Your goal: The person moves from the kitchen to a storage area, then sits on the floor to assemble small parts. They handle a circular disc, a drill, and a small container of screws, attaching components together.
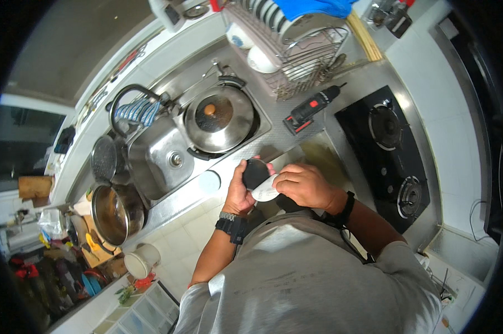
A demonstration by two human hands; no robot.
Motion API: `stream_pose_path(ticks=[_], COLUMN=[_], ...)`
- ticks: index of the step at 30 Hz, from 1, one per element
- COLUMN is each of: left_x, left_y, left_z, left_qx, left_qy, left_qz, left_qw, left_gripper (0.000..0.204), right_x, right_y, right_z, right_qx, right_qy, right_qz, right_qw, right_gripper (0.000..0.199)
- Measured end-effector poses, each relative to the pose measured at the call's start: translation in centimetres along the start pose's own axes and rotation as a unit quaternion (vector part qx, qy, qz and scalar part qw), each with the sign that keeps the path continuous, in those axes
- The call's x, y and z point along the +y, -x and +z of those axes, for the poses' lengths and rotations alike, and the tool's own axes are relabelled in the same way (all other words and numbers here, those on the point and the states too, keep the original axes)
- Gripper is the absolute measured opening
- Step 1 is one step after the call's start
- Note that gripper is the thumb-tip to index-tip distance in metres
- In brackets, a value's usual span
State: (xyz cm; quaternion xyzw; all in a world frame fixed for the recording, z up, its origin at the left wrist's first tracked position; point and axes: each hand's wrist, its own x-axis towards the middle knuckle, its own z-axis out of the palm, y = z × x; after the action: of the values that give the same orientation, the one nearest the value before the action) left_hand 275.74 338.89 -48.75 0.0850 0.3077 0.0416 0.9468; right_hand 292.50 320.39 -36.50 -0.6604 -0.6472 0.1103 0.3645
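My left hand (239, 192) is closed round a black round pad (255, 173), its flat face turned up. In my right hand (305, 186), the fingertips pinch a thin white disc (265, 190), which overlaps the lower edge of the black pad. Whether the two are joined there I cannot tell. A pale round disc (210, 181) lies on the counter edge, just left of my left hand. Beyond my hands, a black and red cordless drill (311, 108) with a bit in its chuck rests on the steel counter.
Left of centre is a steel sink (161, 161); a lidded pot (219, 119) sits in its other basin. A dish rack (296, 61) stands at the back, a black gas hob (385, 161) on the right. A large steel pot (118, 214) and white bucket (142, 260) are at left.
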Motion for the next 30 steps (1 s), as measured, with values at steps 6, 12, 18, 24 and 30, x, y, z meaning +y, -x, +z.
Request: stream_pose_path(ticks=[6,12,18,24,30], left_x=[1.0,-0.1,-2.3,-2.7,-1.4], left_y=[-1.0,0.5,0.3,1.0,0.1], left_z=[0.3,2.3,3.4,3.0,0.3], left_qx=[0.088,0.049,0.078,0.143,0.165], left_qy=[-0.021,0.055,-0.077,-0.118,-0.113], left_qz=[0.007,-0.02,-0.004,0.026,0.068], left_qw=[0.996,0.997,0.994,0.982,0.977], left_gripper=[0.05,0.049,0.049,0.045,0.04], right_x=[5.5,22.3,31.4,28.5,22.5], right_y=[7.2,16.0,16.4,11.9,6.2], right_z=[-2.9,-5.0,-7.0,-4.7,1.6], right_qx=[0.097,0.278,0.307,0.275,0.275], right_qy=[-0.059,0.066,0.122,0.055,0.002], right_qz=[0.256,0.459,0.511,0.429,0.357], right_qw=[0.96,0.841,0.794,0.859,0.893], right_gripper=[0.015,0.026,0.038,0.052,0.07])
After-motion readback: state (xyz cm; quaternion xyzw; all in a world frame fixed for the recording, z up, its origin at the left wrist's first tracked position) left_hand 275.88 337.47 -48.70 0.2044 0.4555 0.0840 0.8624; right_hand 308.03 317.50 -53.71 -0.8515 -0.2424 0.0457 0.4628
